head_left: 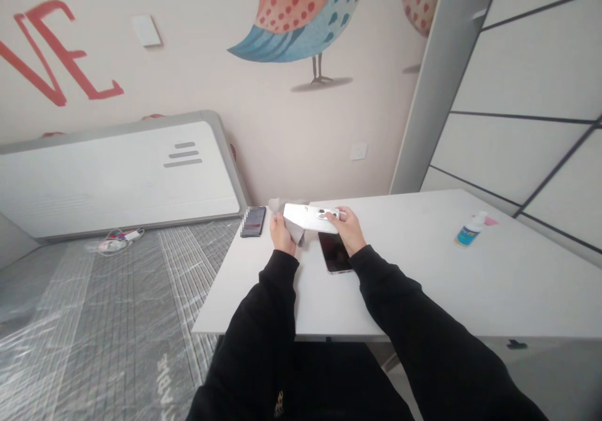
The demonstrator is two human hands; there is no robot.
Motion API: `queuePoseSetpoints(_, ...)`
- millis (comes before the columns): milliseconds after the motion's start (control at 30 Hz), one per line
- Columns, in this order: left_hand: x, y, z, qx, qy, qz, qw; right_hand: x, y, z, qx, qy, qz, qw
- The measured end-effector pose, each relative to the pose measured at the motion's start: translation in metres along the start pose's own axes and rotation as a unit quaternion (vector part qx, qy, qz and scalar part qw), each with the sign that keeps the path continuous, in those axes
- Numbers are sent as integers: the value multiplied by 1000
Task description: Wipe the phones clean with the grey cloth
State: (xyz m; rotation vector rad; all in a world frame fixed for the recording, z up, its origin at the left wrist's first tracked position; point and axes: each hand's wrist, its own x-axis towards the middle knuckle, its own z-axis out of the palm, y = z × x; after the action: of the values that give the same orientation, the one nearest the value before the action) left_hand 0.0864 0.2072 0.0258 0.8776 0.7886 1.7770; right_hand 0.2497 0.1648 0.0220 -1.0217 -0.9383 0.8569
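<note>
Black sleeves reach over the near edge of the white table (423, 295). Dark phone (335, 252) lies face up on the table just below the hands. Right hand (350, 229) pinches the camera end of a white phone (310, 217), left hand (282, 233) presses a grey cloth (297, 231) against its other end. Another phone (254, 221) sits at the table's far left corner, small bottle (470, 229) far right of the white phone

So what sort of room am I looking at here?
Likely a bedroom or a child's room at home, in use as a work spot: a painted bird mural on the wall, a plastic-wrapped mattress beside a white table, and a headboard-like white panel leaning on the wall.
</note>
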Motion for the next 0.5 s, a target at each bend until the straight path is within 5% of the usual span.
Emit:
queuePoseSetpoints(100,-7,0,5,21,-39,-21,999,2,-7,-4,25,60,-27,998)
queuePoseSetpoints(300,-22,-1,13,52,-104,-57,992,-5,-23,1,37,80,-75,993)
queuePoseSetpoints(500,-28,0,16,28,-128,-117,984,0,-15,-2,45,166,-106,979)
